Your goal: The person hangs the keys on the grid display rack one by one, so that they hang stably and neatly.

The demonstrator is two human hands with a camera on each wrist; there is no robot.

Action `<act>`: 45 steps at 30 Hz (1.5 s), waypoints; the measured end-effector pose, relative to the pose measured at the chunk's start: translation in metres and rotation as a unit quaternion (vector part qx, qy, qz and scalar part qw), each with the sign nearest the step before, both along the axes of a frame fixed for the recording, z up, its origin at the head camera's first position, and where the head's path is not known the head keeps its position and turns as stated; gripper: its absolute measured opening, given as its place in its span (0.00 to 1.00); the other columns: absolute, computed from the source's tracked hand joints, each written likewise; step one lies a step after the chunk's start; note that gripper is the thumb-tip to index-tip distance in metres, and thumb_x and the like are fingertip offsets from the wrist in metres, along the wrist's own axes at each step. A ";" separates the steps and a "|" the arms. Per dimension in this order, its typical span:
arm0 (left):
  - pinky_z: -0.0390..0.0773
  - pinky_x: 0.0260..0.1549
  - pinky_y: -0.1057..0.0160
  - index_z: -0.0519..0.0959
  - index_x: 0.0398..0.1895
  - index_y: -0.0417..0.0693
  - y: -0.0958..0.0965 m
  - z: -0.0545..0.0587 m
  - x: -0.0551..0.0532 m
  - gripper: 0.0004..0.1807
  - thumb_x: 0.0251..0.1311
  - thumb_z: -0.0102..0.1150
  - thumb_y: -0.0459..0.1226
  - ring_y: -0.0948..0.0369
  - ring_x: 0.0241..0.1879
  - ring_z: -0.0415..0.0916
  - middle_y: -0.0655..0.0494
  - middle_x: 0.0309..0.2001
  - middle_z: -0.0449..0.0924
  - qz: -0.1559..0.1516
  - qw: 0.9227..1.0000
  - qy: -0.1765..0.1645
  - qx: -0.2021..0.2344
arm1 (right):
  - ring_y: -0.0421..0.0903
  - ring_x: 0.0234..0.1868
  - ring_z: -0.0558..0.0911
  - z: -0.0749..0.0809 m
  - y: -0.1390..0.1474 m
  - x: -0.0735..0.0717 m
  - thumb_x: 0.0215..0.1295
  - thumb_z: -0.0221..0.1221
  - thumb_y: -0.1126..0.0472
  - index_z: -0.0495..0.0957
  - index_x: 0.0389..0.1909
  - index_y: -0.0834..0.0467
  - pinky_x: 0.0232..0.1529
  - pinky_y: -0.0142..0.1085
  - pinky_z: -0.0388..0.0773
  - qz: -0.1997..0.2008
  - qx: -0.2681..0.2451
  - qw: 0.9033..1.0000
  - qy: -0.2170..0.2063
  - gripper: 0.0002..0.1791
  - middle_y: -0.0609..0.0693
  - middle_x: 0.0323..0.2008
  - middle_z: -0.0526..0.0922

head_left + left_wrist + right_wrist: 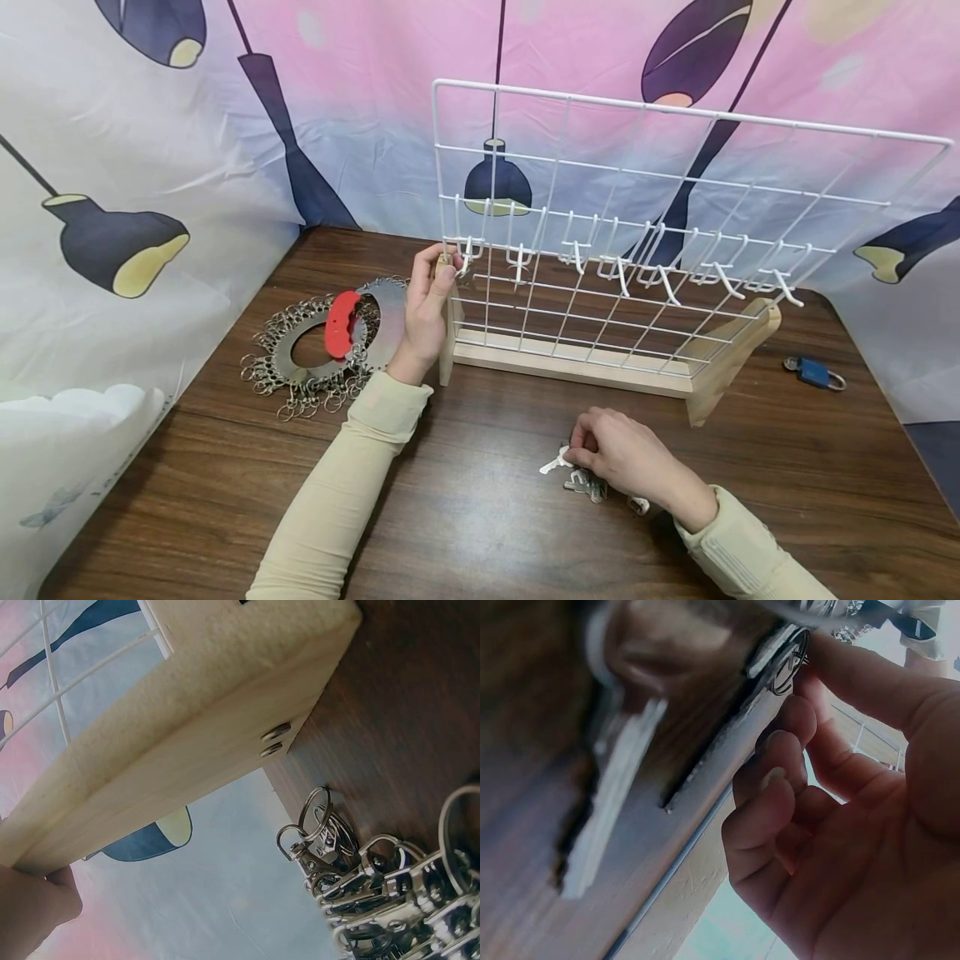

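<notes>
My left hand (427,304) grips the upper front end of the wooden side piece at the left of a white wire grid rack (570,292). In the left wrist view, a fingertip (64,896) rests against that wooden side piece (187,742). Just above the tabletop in front of the rack, my right hand (630,454) pinches a small metal key ring (787,666) between thumb and fingers. A silver key (555,461) sticks out left of those fingertips. More keys (585,486) lie on the table just below this hand.
White hooks (577,257) line the grid. Left of the rack lies a metal plate (288,346) ringed with clasps and key rings, with a red handle (342,325). A blue padlock (813,372) lies at the right. Patterned cloth (360,108) hangs behind the brown table (465,500).
</notes>
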State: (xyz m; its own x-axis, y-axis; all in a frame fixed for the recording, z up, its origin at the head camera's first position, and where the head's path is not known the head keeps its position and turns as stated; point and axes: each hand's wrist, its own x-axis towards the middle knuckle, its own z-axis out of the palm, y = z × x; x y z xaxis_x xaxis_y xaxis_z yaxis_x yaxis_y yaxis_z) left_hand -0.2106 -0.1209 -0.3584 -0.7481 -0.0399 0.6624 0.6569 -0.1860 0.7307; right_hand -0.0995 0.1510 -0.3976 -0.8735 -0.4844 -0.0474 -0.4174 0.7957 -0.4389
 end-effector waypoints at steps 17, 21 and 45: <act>0.65 0.53 0.61 0.60 0.55 0.24 0.000 -0.001 0.000 0.17 0.70 0.37 0.31 0.60 0.48 0.68 0.56 0.44 0.70 -0.002 1.000 0.004 0.008 | 0.32 0.24 0.71 0.003 0.005 -0.001 0.60 0.65 0.57 0.76 0.26 0.44 0.26 0.30 0.70 0.031 -0.060 0.998 -0.008 0.08 0.35 0.25 0.72; 0.65 0.53 0.61 0.63 0.55 0.29 0.000 -0.002 -0.001 0.15 0.70 0.37 0.31 0.60 0.47 0.68 0.56 0.44 0.70 -0.002 1.000 0.005 0.009 | 0.32 0.24 0.72 0.008 0.005 -0.001 0.61 0.65 0.60 0.77 0.27 0.46 0.26 0.30 0.71 0.040 -0.100 0.994 -0.010 0.08 0.36 0.24 0.73; 0.65 0.52 0.62 0.66 0.55 0.41 0.000 -0.002 -0.001 0.13 0.70 0.38 0.32 0.60 0.47 0.67 0.56 0.44 0.70 -0.001 1.000 0.009 0.006 | 0.43 0.31 0.80 0.046 -0.020 -0.007 0.66 0.62 0.60 0.82 0.39 0.61 0.30 0.33 0.77 -0.119 -0.417 0.901 0.000 0.08 0.56 0.32 0.83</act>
State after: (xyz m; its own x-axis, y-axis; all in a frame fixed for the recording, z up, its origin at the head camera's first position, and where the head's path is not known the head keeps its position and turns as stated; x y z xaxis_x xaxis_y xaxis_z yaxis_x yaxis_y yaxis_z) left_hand -0.2118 -0.1208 -0.3601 -0.7365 -0.0471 0.6748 0.6693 -0.1962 0.7167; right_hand -0.1061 0.1306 -0.3515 -0.9575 -0.1501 0.2464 -0.2784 0.2557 -0.9258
